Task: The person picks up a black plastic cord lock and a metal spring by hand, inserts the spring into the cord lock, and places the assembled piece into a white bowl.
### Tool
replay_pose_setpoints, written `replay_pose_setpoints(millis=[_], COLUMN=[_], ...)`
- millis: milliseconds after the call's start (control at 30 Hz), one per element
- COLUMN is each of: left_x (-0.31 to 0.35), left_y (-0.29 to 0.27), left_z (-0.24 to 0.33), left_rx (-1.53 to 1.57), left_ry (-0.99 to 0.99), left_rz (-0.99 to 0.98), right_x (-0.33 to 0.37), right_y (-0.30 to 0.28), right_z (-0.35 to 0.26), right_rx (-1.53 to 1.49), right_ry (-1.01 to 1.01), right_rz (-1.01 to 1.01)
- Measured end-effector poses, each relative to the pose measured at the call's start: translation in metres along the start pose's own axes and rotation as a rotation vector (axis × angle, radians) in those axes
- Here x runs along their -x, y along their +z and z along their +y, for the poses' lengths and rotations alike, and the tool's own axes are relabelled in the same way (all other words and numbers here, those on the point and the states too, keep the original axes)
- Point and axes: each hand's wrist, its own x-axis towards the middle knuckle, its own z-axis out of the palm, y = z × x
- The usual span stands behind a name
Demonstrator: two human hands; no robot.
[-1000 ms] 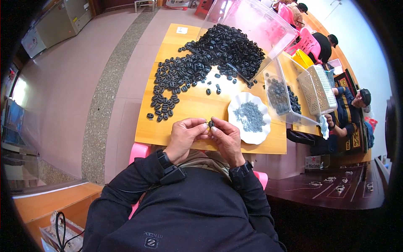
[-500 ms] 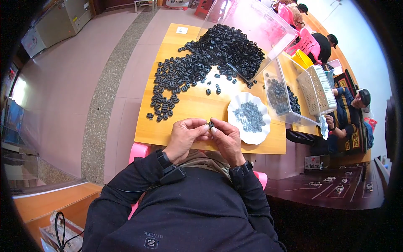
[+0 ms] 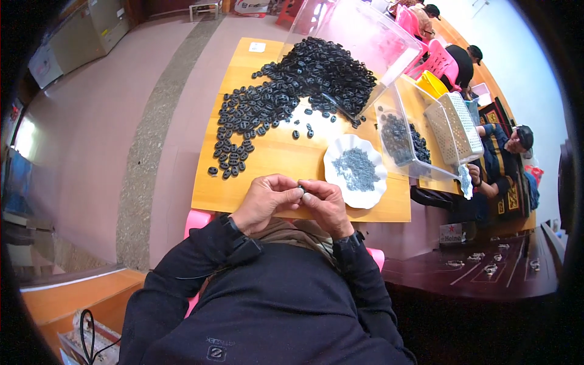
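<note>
My left hand (image 3: 266, 199) and my right hand (image 3: 328, 205) meet at the table's front edge, thumbs and fingertips pinched together. Between them is a small black plastic piece (image 3: 302, 189), mostly covered by the fingers; it looks like the two-hole cord locks on the table. A heap of these black oval cord locks (image 3: 325, 73) spills from a clear bin lying on its side, and loose ones (image 3: 231, 149) spread leftward. Close to my right hand stands a white scalloped plate (image 3: 370, 201) holding many tiny grey metal parts, too small to make out, perhaps springs.
Right of the plate, a clear plastic box (image 3: 401, 159) contains more black pieces. Beyond it are a white perforated basket (image 3: 453, 128) and a yellow tub (image 3: 432, 84). A person (image 3: 508, 143) sits at the right; others sit farther back on pink chairs (image 3: 439, 62).
My hands stay pinched together on the small black piece, which is now more covered by the fingers. The whole view has shifted slightly.
</note>
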Motion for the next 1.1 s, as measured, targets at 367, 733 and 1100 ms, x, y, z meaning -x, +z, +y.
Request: replay_pose_setpoints(millis=[367, 733, 1100], left_x=[0.001, 0.005, 0.002], left_y=[0.002, 0.005, 0.0], left_z=[0.005, 0.005, 0.001], left_rx=[-0.077, -0.068, -0.04], left_ry=[-0.015, -0.017, 0.002], left_rz=[-0.02, 0.003, 0.015], right_x=[0.001, 0.002, -0.005], right_y=[0.013, -0.034, -0.1], right_z=[-0.004, -0.135, -0.185], right_rx=[-0.031, 0.566, 0.65], right_ry=[0.028, -0.587, -0.528], right_rz=[0.028, 0.56, 0.809])
